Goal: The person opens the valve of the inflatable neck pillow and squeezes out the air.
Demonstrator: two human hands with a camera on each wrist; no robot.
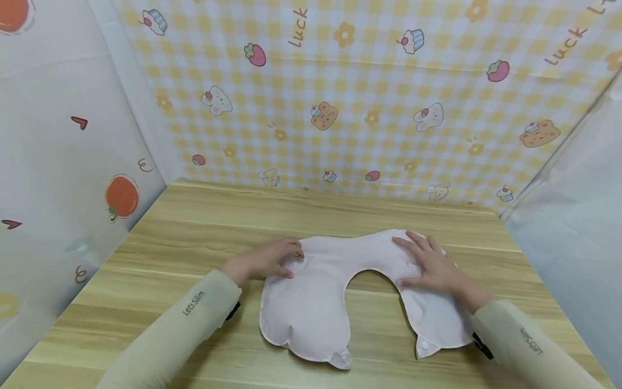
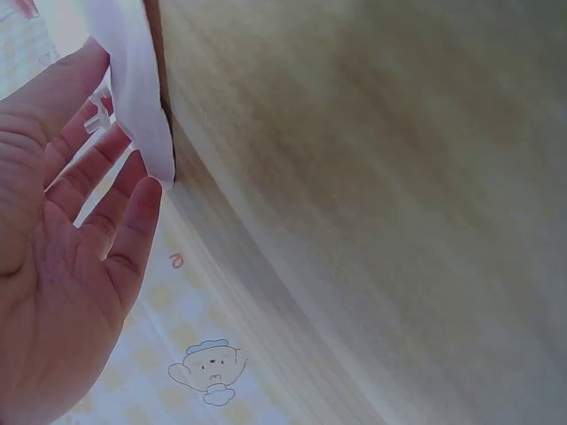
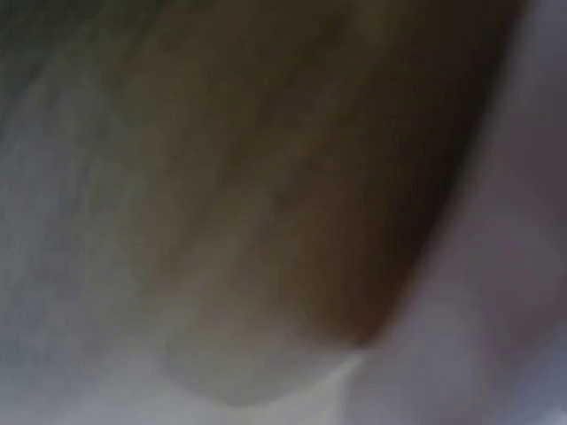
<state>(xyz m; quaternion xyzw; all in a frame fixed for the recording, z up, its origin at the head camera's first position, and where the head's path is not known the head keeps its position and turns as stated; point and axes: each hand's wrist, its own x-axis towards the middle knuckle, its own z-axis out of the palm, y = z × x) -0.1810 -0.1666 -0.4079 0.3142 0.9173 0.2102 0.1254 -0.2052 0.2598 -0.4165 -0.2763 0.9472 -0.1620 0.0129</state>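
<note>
A pale pink, U-shaped inflatable neck pillow (image 1: 311,308) lies on the wooden table, its open side facing me. Each end has a small tab with a snap button. At the pillow's upper left, my left hand (image 1: 272,259) touches the surface with thumb and fingers apart and gently bent. A clear plastic valve (image 2: 97,115) shows between that hand's fingers in the left wrist view. Over the other arm of the U rests my right hand (image 1: 432,270), fingers spread, thumb near the inner curve. The right wrist view is dark and blurred, with pale pillow fabric (image 3: 496,301) along its right side.
Wood-grain table (image 1: 194,227) surrounds the pillow. Behind it rises a yellow checked cloth (image 1: 301,146) with cartoon prints. White sheets hang at the left (image 1: 58,162) and right (image 1: 578,173). Pale sleeves cover both forearms, with a dark strap at each wrist.
</note>
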